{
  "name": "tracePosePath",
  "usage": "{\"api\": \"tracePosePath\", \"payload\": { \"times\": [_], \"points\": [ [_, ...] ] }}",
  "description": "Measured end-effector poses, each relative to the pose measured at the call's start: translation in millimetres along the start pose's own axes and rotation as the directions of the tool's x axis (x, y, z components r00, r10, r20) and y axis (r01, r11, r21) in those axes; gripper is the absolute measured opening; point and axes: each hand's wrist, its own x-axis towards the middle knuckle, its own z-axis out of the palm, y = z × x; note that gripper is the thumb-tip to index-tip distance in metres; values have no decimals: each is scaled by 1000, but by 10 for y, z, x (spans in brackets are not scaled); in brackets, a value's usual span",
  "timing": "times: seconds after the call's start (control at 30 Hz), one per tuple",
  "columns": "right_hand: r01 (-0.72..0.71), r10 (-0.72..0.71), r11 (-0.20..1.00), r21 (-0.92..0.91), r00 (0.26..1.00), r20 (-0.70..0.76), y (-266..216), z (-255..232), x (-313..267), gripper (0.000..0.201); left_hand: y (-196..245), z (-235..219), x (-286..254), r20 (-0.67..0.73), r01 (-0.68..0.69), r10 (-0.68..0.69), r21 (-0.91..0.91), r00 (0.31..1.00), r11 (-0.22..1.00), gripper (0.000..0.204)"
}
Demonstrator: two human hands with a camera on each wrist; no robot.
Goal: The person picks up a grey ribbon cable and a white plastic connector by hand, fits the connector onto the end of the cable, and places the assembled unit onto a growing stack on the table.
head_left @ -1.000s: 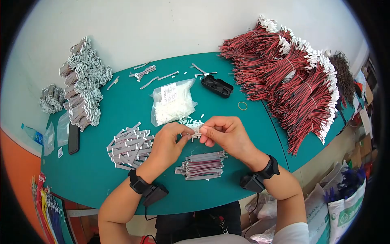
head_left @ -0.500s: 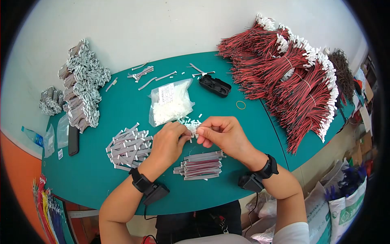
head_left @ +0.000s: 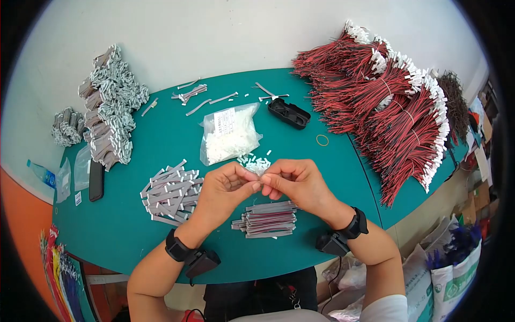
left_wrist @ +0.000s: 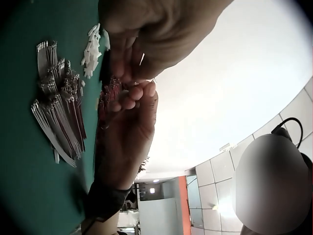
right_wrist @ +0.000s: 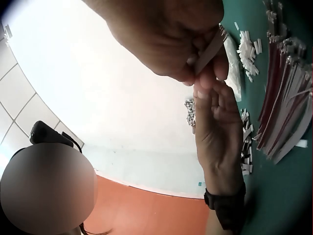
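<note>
Both hands meet fingertip to fingertip in front of a small heap of white connector housings (head_left: 258, 165). My right hand (head_left: 301, 185) grips a short flat grey ribbon cable (right_wrist: 210, 53), seen between its fingers in the right wrist view. Thumb and fingers of my left hand (head_left: 225, 190) pinch at the cable's end; a tiny white connector housing (left_wrist: 154, 81) peeks out at the fingertips in the left wrist view, mostly hidden. Just below the hands lies a neat stack of grey ribbon cables (head_left: 265, 221). Ribbon cables with white ends (head_left: 170, 194) lie spread left of my left hand.
Behind the heap lies a clear bag of white housings (head_left: 232, 140); a black case (head_left: 288, 114) and rubber band (head_left: 322, 140) lie to its right. Bundled red-black wires (head_left: 375, 102) pile at right, grey cable bundles (head_left: 110, 107) at left, beside a black phone (head_left: 96, 181).
Both hands have drawn slightly back from the white heap toward the body, and their fingertips have come together. The left hand has turned, with its thumb now against the right hand's fingertips.
</note>
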Motion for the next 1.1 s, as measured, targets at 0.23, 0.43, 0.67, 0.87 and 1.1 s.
{"api": "tracePosePath", "payload": {
  "times": [0.23, 0.43, 0.67, 0.87, 1.1],
  "points": [
    [31, -30, 999, 26, 1000, -4, -13, 13, -16, 15, -59, -11, 3, -17, 58, -63, -209, 998, 976, 12],
    [54, -54, 999, 10, 999, 5, -17, 24, -28, 14, 17, -10, 19, -47, 23, -35, -242, 998, 970, 13],
    [18, -18, 1000, -19, 1000, 11, -14, -2, -19, 14, 31, -143, 33, -39, 35, -43, -183, 998, 983, 23],
    [-5, 4, 1000, 6, 997, 74, -25, 24, -32, 15, 18, -104, 31, 54, 20, -12, -159, 998, 987, 28],
    [-16, 15, 1000, 11, 996, 87, -34, 23, -35, 15, 12, -94, 28, 88, 18, -6, -139, 996, 990, 18]
  ]
}}
